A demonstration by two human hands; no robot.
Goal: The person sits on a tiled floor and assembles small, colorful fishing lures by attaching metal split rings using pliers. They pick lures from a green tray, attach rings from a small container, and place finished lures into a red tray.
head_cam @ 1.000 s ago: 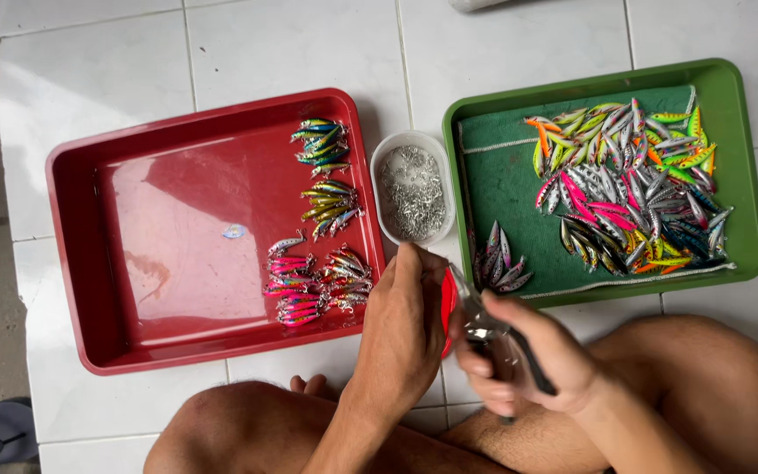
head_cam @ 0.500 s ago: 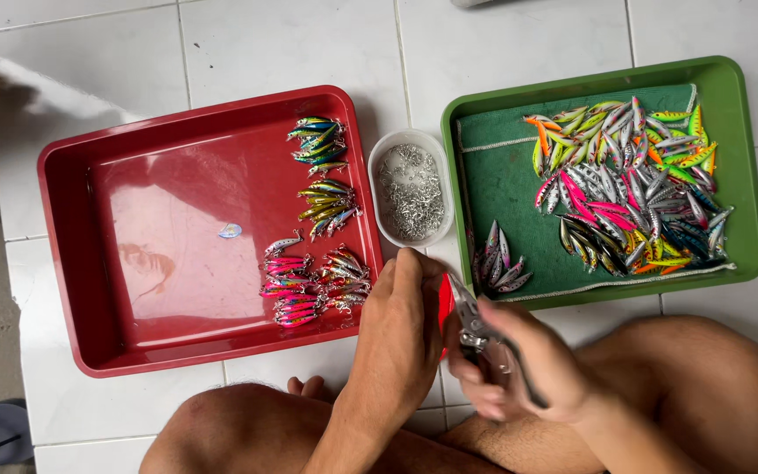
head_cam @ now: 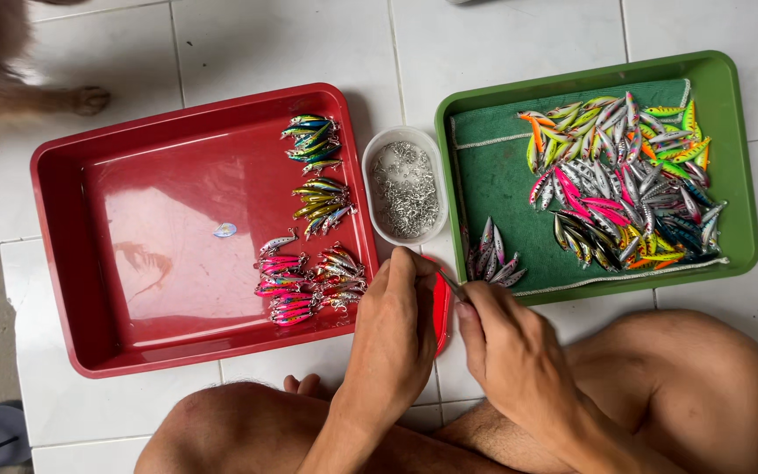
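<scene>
Two hands meet over the white tiled floor, just past the person's crossed legs. The left hand is curled shut, its fingertips pinched on something small that its own back hides from view. The right hand is also closed, its grip clamped on a thin metal tool whose tip pokes out toward the left fingertips; the two grips nearly touch. A sliver of red object shows between the hands, just under both grips; what it is cannot be told.

Directly beyond the grips sits a small clear tub holding a heap of tiny metal rings or hooks. Left of the left grip lies a red tray, its near right corner touching distance from the knuckles. Inside it, closest to the left grip, are pink fishing lures laid in a bunch, with striped red ones beside them; farther away are a bunch of yellow-green lures and, farthest, a bunch of blue-green lures. A small pale scrap lies alone on the tray's bare bottom.

Right of and beyond the right grip stands a green tray lined with a green cloth. A few silver lures lie just beyond the right fingers, and a big mixed pile of lures fills the far right part. At the far left edge an animal's paw rests on the floor.
</scene>
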